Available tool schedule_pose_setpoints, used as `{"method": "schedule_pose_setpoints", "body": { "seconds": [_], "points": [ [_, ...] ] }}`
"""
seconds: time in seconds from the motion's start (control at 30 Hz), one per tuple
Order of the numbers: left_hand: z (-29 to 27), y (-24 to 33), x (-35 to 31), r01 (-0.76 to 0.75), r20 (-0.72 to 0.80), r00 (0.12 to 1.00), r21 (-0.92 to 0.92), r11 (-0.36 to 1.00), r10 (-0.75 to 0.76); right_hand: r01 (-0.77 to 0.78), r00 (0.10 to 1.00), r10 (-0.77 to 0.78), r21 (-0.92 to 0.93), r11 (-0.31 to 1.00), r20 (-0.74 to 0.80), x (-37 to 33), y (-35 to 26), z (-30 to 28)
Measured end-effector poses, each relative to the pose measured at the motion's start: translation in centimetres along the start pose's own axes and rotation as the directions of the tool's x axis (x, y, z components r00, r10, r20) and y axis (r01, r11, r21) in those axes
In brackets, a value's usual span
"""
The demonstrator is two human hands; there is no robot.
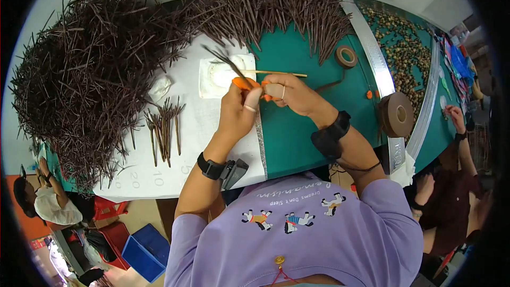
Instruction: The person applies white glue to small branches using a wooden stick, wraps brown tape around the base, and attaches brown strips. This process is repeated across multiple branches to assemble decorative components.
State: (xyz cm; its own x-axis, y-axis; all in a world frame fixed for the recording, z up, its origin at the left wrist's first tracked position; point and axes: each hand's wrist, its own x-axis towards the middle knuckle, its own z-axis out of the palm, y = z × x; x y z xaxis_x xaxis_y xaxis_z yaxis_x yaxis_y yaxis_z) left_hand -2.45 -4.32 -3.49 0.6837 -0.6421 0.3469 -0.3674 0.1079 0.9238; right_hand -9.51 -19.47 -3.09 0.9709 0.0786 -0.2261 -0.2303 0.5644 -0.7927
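Note:
Both my hands meet over the table's middle, with orange covers on some fingertips and pale wraps on the thumbs. My left hand (240, 110) is closed around a thin dark brown twig (229, 62), whose forked, slightly blurred tip points up and left. My right hand (294, 94) pinches close beside it, at the twig's lower end; the fingers hide what lies between them. A brown tape strip (333, 83) runs from a small tape roll (346, 57) toward my right hand. Behind the hands are a white square dish (208, 86) and a thin wooden stick (287, 74).
A tall heap of brown twigs (85, 74) fills the left; a row of twigs (276, 10) lines the back. A small bunch (166, 127) lies on white paper (138, 167). Rightward are a large tape roll (397, 115), metal rails (372, 48) and small brownish pieces (401, 42). Other people sit on both sides.

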Motion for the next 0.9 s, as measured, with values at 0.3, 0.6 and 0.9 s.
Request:
{"method": "schedule_pose_setpoints", "body": {
  "seconds": [0.3,0.6,0.9],
  "points": [
    [-0.9,1.3,0.6,0.258,0.063,0.959,-0.601,0.756,-0.278,0.262,0.965,-0.197,-0.540,0.800,0.176,-1.3,-3.1,-0.4],
    [-0.9,1.5,1.3,0.319,0.241,0.947,-0.614,0.722,-0.214,0.383,0.902,-0.235,-0.923,0.044,0.363,-7.9,2.3,3.1],
    [8.2,1.6,2.4,0.734,0.823,0.480,-0.186,0.654,-0.305,0.400,0.878,-0.310,-0.915,0.052,0.366,-9.7,5.0,1.8]
  ]
}}
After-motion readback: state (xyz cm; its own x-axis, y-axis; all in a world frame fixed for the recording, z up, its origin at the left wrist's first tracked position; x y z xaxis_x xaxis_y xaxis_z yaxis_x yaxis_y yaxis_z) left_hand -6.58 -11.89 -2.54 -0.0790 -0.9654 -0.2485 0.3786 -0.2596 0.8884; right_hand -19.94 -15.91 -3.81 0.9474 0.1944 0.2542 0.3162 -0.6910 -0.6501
